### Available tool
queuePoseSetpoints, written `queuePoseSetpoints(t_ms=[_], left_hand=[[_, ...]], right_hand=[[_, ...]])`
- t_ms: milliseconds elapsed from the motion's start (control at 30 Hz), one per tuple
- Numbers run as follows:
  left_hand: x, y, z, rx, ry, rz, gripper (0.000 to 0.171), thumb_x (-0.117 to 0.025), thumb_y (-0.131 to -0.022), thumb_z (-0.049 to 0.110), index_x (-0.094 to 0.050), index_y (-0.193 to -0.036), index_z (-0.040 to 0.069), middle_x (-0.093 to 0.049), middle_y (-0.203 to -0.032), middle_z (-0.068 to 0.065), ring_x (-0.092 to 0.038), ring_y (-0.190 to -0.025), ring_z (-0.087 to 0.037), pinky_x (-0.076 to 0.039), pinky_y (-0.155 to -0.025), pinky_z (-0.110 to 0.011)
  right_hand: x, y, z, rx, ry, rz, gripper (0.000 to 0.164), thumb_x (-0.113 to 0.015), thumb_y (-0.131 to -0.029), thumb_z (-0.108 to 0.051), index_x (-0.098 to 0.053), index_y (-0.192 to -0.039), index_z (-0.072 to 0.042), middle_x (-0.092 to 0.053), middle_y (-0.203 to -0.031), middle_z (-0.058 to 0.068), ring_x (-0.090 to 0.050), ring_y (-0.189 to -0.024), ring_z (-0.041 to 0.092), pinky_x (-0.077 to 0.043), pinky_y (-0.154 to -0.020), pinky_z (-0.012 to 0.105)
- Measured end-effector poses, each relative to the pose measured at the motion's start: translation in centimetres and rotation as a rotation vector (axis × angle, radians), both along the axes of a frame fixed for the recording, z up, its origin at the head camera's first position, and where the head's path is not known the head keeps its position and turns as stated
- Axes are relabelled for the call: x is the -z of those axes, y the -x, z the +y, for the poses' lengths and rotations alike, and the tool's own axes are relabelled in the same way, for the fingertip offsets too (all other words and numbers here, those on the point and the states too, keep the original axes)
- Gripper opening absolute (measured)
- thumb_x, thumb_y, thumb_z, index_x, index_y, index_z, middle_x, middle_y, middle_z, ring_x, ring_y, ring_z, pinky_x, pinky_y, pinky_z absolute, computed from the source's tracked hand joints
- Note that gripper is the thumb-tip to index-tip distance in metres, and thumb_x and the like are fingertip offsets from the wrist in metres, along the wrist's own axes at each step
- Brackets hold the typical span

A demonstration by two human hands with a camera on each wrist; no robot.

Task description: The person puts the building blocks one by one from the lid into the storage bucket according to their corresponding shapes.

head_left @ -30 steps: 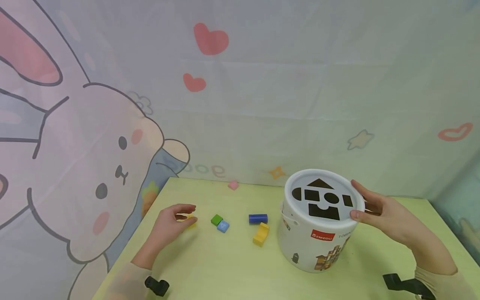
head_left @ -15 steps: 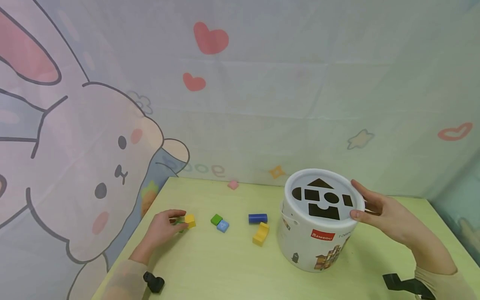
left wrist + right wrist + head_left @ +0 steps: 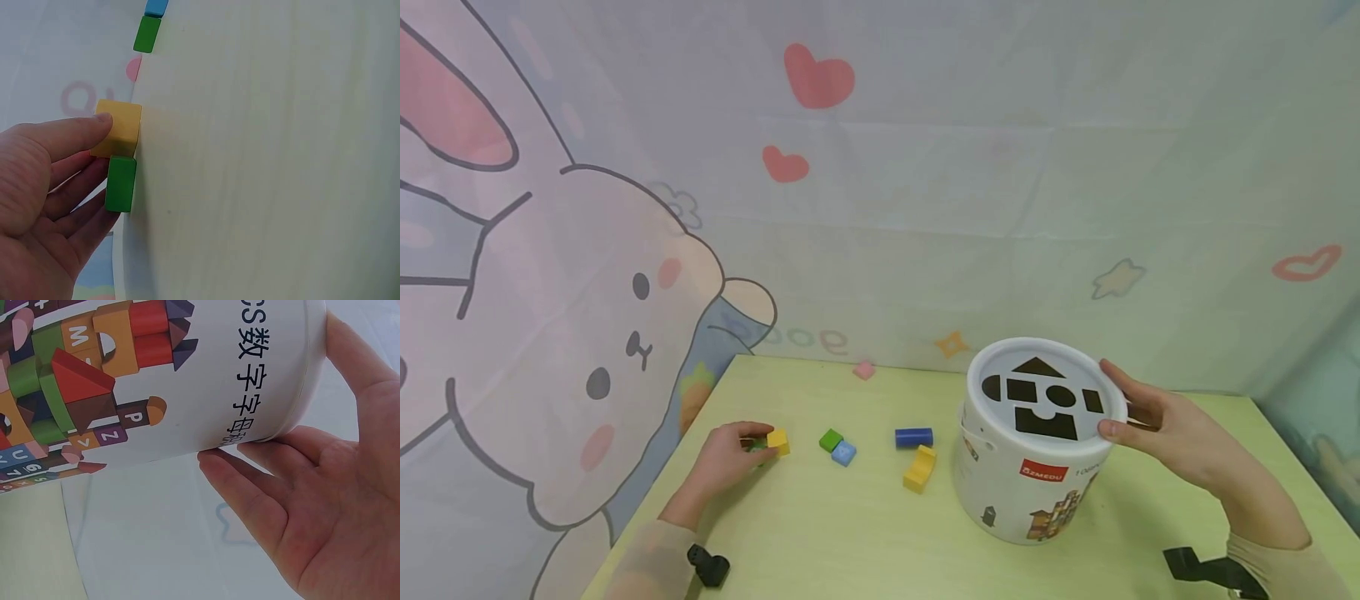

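Note:
At the table's left, my left hand (image 3: 727, 456) pinches a yellow block (image 3: 778, 442). In the left wrist view the thumb presses on the face of the yellow block (image 3: 120, 128), fingers behind it, while a small green block (image 3: 120, 184) sits against its lower edge by the fingers. My right hand (image 3: 1172, 429) holds the far right side of a white bucket (image 3: 1022, 492), thumb at the rim. Seen from the right wrist, its fingers (image 3: 250, 506) lie along the printed wall. The bucket's white lid (image 3: 1000, 417) has several dark shaped holes.
Between hand and bucket lie a green block (image 3: 831, 441) touching a light blue block (image 3: 844, 453), a dark blue cylinder (image 3: 913, 437) and a yellow curved block (image 3: 920, 469). A printed cloth backdrop (image 3: 925, 208) rises behind the pale green table (image 3: 820, 542).
My left hand has shifted slightly left and down, so the yellow block and the green one beside it show more. The right hand and the bucket have stayed put.

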State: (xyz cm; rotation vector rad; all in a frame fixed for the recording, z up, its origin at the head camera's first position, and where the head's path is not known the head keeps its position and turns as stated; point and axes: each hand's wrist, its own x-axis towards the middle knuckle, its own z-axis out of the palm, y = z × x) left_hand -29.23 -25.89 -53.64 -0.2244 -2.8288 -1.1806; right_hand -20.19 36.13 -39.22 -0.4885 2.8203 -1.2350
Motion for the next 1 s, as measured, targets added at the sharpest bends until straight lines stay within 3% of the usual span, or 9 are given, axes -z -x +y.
queuePoseSetpoints(t_ms=[233, 467, 533, 833, 1000], left_hand=[[0.13, 0.01, -0.16, 0.016, -0.018, 0.004, 0.037, -0.087, -0.091, 0.012, -0.077, -0.124, -0.001, -0.077, -0.117, -0.012, -0.073, -0.107, -0.032, -0.06, -0.096, -0.048], [0.12, -0.05, -0.18, 0.013, -0.023, -0.002, 0.034, -0.087, -0.091, 0.012, -0.078, -0.122, 0.0, -0.078, -0.115, -0.012, -0.073, -0.107, -0.032, -0.06, -0.096, -0.048], [0.08, -0.06, -0.16, 0.013, -0.024, -0.004, 0.034, -0.087, -0.091, 0.012, -0.078, -0.121, 0.0, -0.078, -0.114, -0.011, -0.073, -0.107, -0.031, -0.06, -0.096, -0.049], [-0.06, -0.13, -0.3, 0.014, -0.033, 0.012, 0.033, -0.086, -0.092, 0.013, -0.078, -0.121, -0.001, -0.078, -0.115, -0.013, -0.074, -0.108, -0.035, -0.061, -0.095, -0.049], [-0.25, -0.12, -0.3, 0.016, -0.045, 0.023, 0.034, -0.084, -0.094, 0.015, -0.078, -0.124, 0.0, -0.077, -0.12, -0.015, -0.072, -0.114, -0.039, -0.059, -0.099, -0.05]], right_hand=[[0.0, -0.04, -0.06, -0.004, 0.013, -0.002, 0.088, -0.074, -0.104, -0.02, -0.018, -0.172, -0.013, -0.057, -0.149, 0.03, -0.066, -0.125, 0.041, -0.056, -0.088, 0.021], [-0.02, -0.06, 0.01, 0.005, 0.0, 0.002, 0.088, -0.075, -0.104, -0.021, -0.02, -0.172, -0.016, -0.059, -0.148, 0.028, -0.067, -0.12, 0.016, -0.055, -0.089, 0.021], [0.04, -0.03, 0.02, 0.005, 0.001, 0.0, 0.088, -0.075, -0.104, -0.022, -0.019, -0.172, -0.015, -0.058, -0.149, 0.028, -0.066, -0.121, 0.017, -0.055, -0.09, 0.021], [0.11, 0.01, -0.13, 0.002, 0.008, -0.001, 0.088, -0.074, -0.104, -0.024, -0.019, -0.172, -0.014, -0.057, -0.15, 0.027, -0.063, -0.13, 0.04, -0.054, -0.09, 0.02], [-0.05, -0.11, -0.2, 0.001, 0.014, -0.005, 0.089, -0.074, -0.104, -0.026, -0.019, -0.172, -0.013, -0.058, -0.15, 0.026, -0.063, -0.129, 0.04, -0.055, -0.09, 0.021]])
